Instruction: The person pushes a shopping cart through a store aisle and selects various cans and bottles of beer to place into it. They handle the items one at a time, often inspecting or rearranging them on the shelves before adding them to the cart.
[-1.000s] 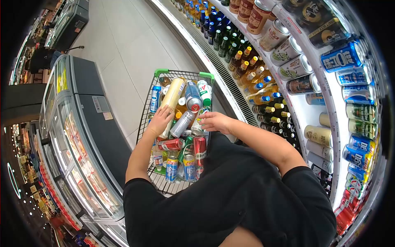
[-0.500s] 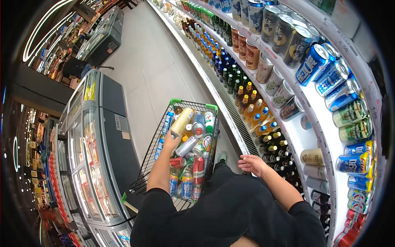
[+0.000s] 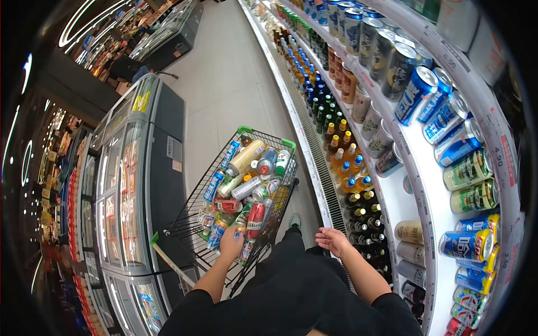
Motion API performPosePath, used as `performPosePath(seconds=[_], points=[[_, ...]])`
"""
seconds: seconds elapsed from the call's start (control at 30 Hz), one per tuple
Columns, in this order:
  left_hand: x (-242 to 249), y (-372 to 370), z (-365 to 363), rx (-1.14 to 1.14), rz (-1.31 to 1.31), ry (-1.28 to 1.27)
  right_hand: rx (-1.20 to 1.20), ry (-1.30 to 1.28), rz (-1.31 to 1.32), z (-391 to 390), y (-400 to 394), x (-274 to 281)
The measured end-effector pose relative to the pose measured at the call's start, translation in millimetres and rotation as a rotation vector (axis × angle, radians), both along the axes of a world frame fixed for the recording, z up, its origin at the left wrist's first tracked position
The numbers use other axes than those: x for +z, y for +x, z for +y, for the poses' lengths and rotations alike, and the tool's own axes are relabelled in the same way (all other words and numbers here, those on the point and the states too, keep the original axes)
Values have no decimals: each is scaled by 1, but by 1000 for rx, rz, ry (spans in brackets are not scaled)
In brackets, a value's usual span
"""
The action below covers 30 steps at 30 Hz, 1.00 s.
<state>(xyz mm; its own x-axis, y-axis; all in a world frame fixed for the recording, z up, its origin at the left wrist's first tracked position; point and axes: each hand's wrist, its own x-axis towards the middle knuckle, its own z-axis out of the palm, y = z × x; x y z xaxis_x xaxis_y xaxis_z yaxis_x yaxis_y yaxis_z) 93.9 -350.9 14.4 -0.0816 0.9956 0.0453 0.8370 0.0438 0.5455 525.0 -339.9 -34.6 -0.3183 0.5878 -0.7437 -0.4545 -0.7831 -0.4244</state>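
Observation:
My left hand [image 3: 231, 243] is low over the near end of a wire shopping cart [image 3: 193, 208], its fingers curled on a blue and orange drink can [image 3: 240, 230] that they partly cover. Just left of it lies a similar blue and yellow can [image 3: 216, 235], and to the right a tall red can [image 3: 255, 217]. A pale gold can [image 3: 248, 157] rests at the far end among several cans and bottles. Beside the drink shelves, my right hand [image 3: 333, 242] is open and holds nothing.
Curved shelves of cans [image 3: 471, 168] and rows of bottles [image 3: 342, 151] run along the right. A glass-fronted freezer [image 3: 131, 185] stands close on the left. The tiled aisle floor [image 3: 224, 84] stretches ahead, with a person [image 3: 124, 68] farther off at the left.
My left hand has let go of the pale gold can, which lies in the cart, and moved back to the near cans. My right hand stays open.

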Motion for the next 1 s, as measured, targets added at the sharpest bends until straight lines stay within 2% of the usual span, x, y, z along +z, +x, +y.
performPosePath(seconds=[0.07,0.17,0.2,0.33,0.47,0.53,0.63,0.77,0.87,0.97,1.0], points=[[3,-7,-45,50,-16,52,68,-24,-15,1,-14,-8],[20,-10,-90,174,-6,-33,165,-13,-39,1,-34,-7],[8,-18,-104,222,6,-51,194,-9,-48,-1,-41,-5],[12,-34,-140,253,45,6,326,27,-85,-4,-65,-6],[22,-59,-169,271,62,-49,436,85,-190,-9,-89,1],[19,-86,-190,168,126,-22,540,155,-306,-16,-113,3],[18,-126,-217,5,228,-34,652,367,-307,-37,-157,3],[15,-165,-222,-159,343,47,923,931,-449,-93,-246,30],[48,-188,-222,-234,342,229,1034,1255,-517,-149,-324,64],[45,-222,-229,-333,394,200,983,1597,-614,-209,-381,65],[39,-235,-229,-336,405,110,934,1691,-645,-231,-396,63]])
